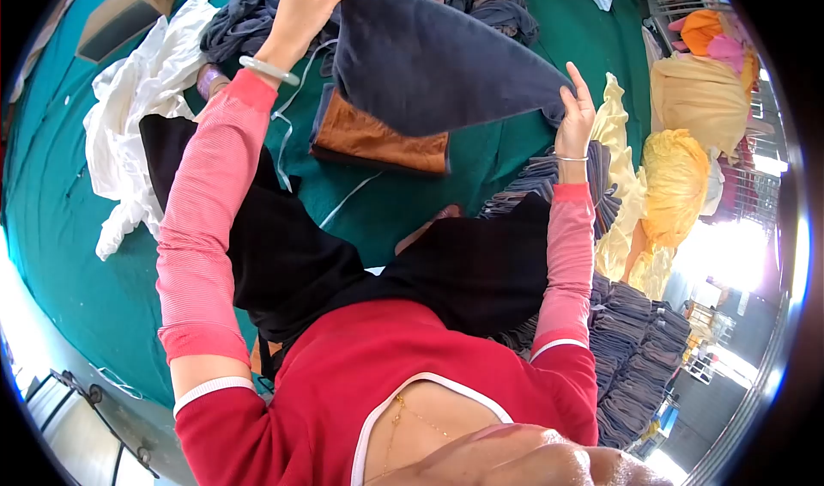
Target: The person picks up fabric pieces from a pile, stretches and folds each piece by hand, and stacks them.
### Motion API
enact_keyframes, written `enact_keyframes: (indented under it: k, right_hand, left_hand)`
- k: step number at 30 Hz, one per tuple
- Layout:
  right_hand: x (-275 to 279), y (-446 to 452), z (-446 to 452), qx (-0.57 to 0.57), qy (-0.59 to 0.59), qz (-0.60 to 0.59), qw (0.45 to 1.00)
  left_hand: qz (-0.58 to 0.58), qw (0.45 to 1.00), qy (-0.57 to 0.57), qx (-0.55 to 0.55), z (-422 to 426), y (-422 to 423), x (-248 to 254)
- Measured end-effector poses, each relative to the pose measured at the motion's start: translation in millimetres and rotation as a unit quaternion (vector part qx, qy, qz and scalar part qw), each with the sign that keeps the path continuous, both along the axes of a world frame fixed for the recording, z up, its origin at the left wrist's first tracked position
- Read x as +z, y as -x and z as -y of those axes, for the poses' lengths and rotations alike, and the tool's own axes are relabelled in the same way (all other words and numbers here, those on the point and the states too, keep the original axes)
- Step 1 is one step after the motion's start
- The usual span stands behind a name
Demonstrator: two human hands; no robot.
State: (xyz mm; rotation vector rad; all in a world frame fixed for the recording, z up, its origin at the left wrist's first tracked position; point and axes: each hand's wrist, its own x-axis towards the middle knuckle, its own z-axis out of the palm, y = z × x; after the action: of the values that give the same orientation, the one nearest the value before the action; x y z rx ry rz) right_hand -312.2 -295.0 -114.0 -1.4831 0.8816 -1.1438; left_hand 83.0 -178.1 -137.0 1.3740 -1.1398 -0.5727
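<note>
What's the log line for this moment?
left hand holds dark cloth | right hand holds other end | orange cloth on green sheet

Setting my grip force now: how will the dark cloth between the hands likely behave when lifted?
Probably floppy: the dark cloth droops to a loose point between the left hand and right hand. Likely light for its size, as it looks thin. Perhaps not very slippery, since its surface looks matte.

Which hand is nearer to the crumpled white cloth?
Left. The left hand is right of the white cloth; the right hand is farther right, across the held dark cloth.
</note>
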Motion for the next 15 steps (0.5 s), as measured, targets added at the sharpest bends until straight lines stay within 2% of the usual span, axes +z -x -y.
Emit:
enact_keyframes:
  k: [3,4,5,6,8,10,13,14,15]
  right_hand:
    - [1.4,-1.8,-0.8,-0.024,0.068,-0.013,0.997]
    - [4.3,1.8,-3.4,0.018,0.022,0.021,0.999]
    - [2.6,7.0,-4.9,0.024,0.017,0.006,1.0]
    - [-2.6,13.2,-5.8,0.03,0.011,-0.009,0.999]
    - [-10.8,21.7,-16.0,0.046,0.0,-0.059,0.997]
    - [-5.3,23.3,-38.2,0.112,-0.024,-0.191,0.975]
    - [-36.3,35.4,-61.3,0.252,-0.182,-0.23,0.922]
    - [-56.0,42.0,-67.2,0.286,-0.19,-0.264,0.901]
    - [-73.1,45.8,-73.6,0.307,-0.252,-0.263,0.879]
  left_hand:
    - [-0.031,0.998,0.057,-0.01,-0.1,1.8,6.6]
    - [-0.037,0.996,0.079,-0.023,-7.2,7.5,18.5]
    - [-0.044,0.993,0.102,-0.035,-11.4,10.6,24.8]
    - [-0.047,0.997,0.025,-0.054,-12.9,-3.8,4.8]
    - [0.016,0.989,-0.084,-0.122,-38.6,-7.4,12.0]
    - [0.032,0.963,-0.167,-0.211,-65.6,-12.6,1.4]
    - [-0.038,0.891,-0.314,-0.327,-109.8,-6.5,-26.0]
    - [-0.037,0.871,-0.344,-0.349,-122.4,-6.9,-45.6]
    - [-0.037,0.849,-0.374,-0.37,-132.9,-6.2,-60.8]
